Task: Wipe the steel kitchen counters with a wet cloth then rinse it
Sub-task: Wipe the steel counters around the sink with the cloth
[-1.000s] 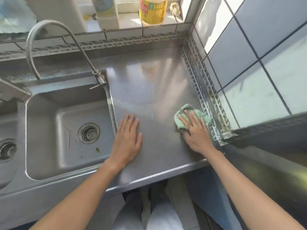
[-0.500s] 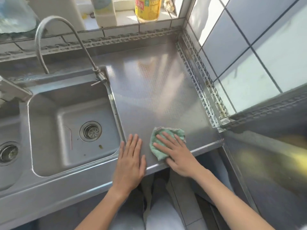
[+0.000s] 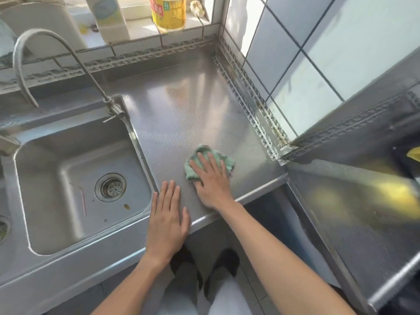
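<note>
Hands first, left to right: left hand lies flat, palm down, on the front edge of the steel counter, fingers straight and close together, gripping nothing, its fingertips just right of the sink rim. Right hand sits just beside it, apart from it, fingers spread and extended, pressing a crumpled green cloth onto the counter; the fingers lie flat on the fabric and do not curl round it. Cloth rests on the counter near the front edge, between the sink and the right-hand wall, its far and right margins showing beyond the fingertips. Both forearms are bare and reach in from the bottom of the view. Surface and room, left to right: steel sink with a round drain strainer and a thin pink straw lying on its floor; a curved faucet rises from the sink's back right corner. Counter is textured steel and reflects light. On the tiled sill behind stand a white container and a yellow bottle. White wall tiles with dark grout bound the right side, above perforated steel trim. A second steel surface continues at lower right.
</note>
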{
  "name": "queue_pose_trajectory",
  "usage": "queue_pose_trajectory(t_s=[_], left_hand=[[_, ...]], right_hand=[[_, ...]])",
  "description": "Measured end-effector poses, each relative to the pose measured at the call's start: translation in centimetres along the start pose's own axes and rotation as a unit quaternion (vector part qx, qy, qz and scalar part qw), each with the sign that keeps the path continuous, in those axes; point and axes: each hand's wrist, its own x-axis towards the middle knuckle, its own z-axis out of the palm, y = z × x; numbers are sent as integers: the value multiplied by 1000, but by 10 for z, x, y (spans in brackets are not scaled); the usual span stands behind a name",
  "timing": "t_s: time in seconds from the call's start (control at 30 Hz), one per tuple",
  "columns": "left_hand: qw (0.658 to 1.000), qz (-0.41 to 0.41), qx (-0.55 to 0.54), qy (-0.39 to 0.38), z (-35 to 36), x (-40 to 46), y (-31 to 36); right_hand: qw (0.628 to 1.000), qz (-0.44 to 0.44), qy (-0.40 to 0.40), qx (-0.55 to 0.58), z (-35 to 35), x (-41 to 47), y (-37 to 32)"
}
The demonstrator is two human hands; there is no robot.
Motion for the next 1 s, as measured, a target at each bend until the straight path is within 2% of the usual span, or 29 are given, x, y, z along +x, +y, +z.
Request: queue_pose_trajectory(t_s=[0.1, 0.23, 0.3, 0.43, 0.6, 0.7, 0.83, 1.0], left_hand=[[1000, 8, 5, 0, 2, -1, -2], [1000, 5, 11, -15, -2, 1, 0], [999, -4, 7, -31, -10, 1, 5], [995, -46, -7, -91, -25, 6, 15], [978, -65, -86, -178, -51, -1, 48], [963, -7, -133, -234, -73, -37, 87], [935, 54, -158, -312, -98, -88, 131], [926, 90, -150, -334, -103, -116, 171]], right_hand=[[998, -59, -25, -2, 11, -42, -11], [994, -71, -60, 55, -2, -89, 5], [988, -34, -82, 126, -22, -106, 9], [963, 96, -86, 235, -61, -158, 29], [921, 178, 4, 345, -73, -261, 74], [885, 219, 64, 406, -72, -326, 97], [841, 281, 103, 451, -68, -407, 127], [815, 334, 140, 452, -68, -484, 149]])
